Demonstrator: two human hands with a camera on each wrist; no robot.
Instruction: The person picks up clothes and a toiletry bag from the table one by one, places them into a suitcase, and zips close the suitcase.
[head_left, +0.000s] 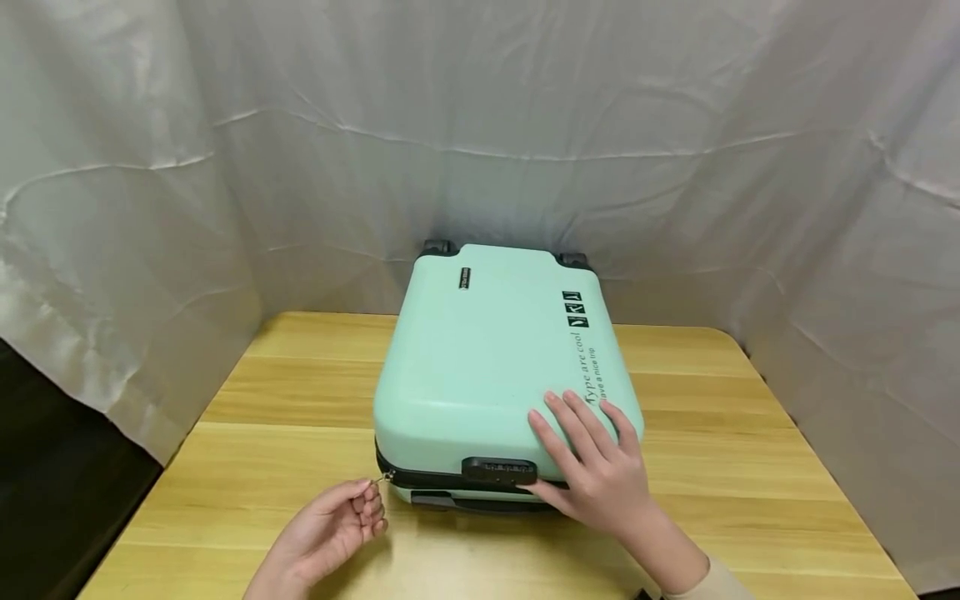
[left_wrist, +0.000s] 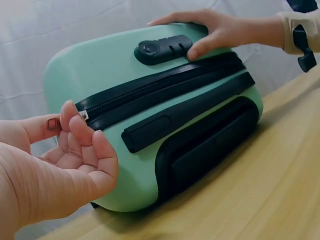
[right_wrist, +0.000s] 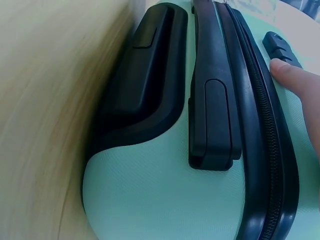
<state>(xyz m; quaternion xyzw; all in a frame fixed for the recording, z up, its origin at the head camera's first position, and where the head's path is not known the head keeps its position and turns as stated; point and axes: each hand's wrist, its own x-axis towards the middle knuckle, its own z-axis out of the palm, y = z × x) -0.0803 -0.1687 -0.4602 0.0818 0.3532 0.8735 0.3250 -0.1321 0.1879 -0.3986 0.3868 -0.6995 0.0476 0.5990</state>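
A mint-green hard-shell suitcase [head_left: 495, 358] lies flat on a wooden table [head_left: 285, 400], its black zipper band [left_wrist: 165, 85] and carry handle [left_wrist: 190, 117] facing me. My left hand [head_left: 337, 525] pinches the metal zipper pull [left_wrist: 80, 116] at the suitcase's near left corner, between thumb and fingertips. My right hand [head_left: 592, 467] lies flat on the lid near the front right, fingers straight, with the thumb [left_wrist: 200, 47] beside the black combination lock [head_left: 498, 471]. In the right wrist view the thumb [right_wrist: 297, 80] rests by the zipper band [right_wrist: 260, 125].
White draped cloth [head_left: 480, 125] walls in the table at the back and both sides. The suitcase's wheels [head_left: 438, 247] point at the back cloth. Bare wood lies to the left and right of the case. The table's left edge drops to dark floor [head_left: 45, 483].
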